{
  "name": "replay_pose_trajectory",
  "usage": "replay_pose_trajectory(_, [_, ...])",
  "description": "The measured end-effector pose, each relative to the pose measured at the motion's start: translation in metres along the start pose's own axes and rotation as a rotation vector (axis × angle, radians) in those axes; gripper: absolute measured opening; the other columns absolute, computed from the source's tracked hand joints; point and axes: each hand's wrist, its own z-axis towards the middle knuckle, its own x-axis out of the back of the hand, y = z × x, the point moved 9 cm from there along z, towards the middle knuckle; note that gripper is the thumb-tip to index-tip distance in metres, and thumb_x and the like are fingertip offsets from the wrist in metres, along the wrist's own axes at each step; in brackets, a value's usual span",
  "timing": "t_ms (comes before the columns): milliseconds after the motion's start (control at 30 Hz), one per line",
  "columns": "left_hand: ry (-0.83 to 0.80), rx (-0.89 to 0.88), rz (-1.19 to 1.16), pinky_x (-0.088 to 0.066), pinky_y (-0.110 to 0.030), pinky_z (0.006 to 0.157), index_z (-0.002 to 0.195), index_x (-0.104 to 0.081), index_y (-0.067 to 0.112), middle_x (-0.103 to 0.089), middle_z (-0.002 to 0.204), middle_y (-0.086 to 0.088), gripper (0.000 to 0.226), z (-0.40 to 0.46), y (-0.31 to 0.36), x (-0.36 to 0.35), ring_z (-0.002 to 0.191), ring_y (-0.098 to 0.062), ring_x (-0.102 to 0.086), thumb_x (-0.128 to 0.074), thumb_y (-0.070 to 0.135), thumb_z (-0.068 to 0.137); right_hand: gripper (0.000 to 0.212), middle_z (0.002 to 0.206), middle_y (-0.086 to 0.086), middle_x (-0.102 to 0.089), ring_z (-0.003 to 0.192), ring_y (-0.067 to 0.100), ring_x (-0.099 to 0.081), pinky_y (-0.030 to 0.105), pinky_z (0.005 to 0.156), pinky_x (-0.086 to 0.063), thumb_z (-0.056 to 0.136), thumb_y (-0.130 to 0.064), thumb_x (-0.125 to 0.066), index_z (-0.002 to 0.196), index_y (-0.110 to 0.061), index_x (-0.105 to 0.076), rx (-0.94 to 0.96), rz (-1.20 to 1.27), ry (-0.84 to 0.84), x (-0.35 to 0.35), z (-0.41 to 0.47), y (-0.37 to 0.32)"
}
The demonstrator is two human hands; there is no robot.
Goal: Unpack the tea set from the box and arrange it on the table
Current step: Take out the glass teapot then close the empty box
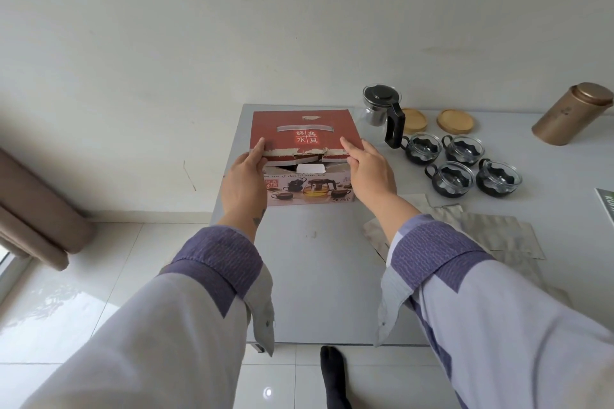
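Observation:
The red tea-set box [304, 133] stands at the table's far left, its top flap with a torn near edge nearly down. My left hand [244, 179] holds the flap's near left corner, thumb on top. My right hand [368, 169] rests with straight fingers on the flap's near right corner. Something white [310, 168] shows through the gap under the flap. To the right stand a glass teapot [382, 109] with black lid and handle, several glass cups in black holders [423, 148] [463, 149] [453, 179] [500, 179], and two wooden coasters [413, 119] [456, 121].
A gold cylindrical canister [573, 118] leans at the table's far right. Crumpled grey wrapping sheets [491, 232] lie on the grey table [319, 276] beside my right arm. A green-edged card [606, 206] sits at the right edge. A brown curtain [36, 212] hangs left; my socked foot [334, 375] is below.

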Motion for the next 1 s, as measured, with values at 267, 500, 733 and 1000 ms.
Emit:
replay_pose_trajectory(267, [0.02,-0.122,0.124,-0.046,-0.033,0.076,0.142,-0.044,0.032,-0.066,0.119,-0.008,0.039,0.012,0.001,0.005,0.097,-0.031,-0.061,-0.035,0.032,0.104,0.043,0.154,0.003,-0.033,0.136,0.027,-0.036,0.038,0.105,-0.04,0.104,-0.019,-0.034,0.14,-0.039,-0.043,0.007,-0.039,0.01,-0.001,0.0,0.0])
replay_pose_trajectory(500, [-0.006,-0.161,0.11,-0.053,-0.039,0.081,0.142,-0.044,0.033,-0.06,0.13,0.002,0.04,0.008,0.003,0.0,0.1,-0.029,-0.062,-0.037,0.025,0.104,0.045,0.158,0.001,-0.024,0.136,0.028,-0.033,0.038,0.103,-0.041,0.104,-0.019,-0.031,0.144,-0.039,-0.037,0.014,-0.064,-0.034,-0.006,-0.001,0.001])
replay_pose_trajectory(733, [-0.068,-0.158,0.191,-0.051,-0.042,0.088,0.145,-0.04,0.031,-0.037,0.151,0.002,0.042,0.002,0.003,-0.003,0.122,-0.028,-0.053,-0.03,0.034,0.104,0.044,0.161,0.0,-0.01,0.14,0.027,-0.027,0.038,0.105,-0.037,0.105,-0.025,-0.027,0.147,-0.037,-0.032,0.013,-0.063,-0.099,-0.01,-0.007,0.004])
replay_pose_trajectory(1000, [-0.131,-0.374,0.479,-0.011,-0.047,0.12,0.151,-0.024,0.03,-0.009,0.161,0.007,0.051,-0.001,0.031,-0.023,0.149,-0.016,-0.007,-0.027,0.043,0.102,0.037,0.146,0.005,-0.045,0.139,0.026,-0.033,0.043,0.117,-0.016,0.085,-0.029,-0.068,0.123,-0.027,-0.063,0.316,-0.117,0.045,-0.008,-0.019,-0.032])
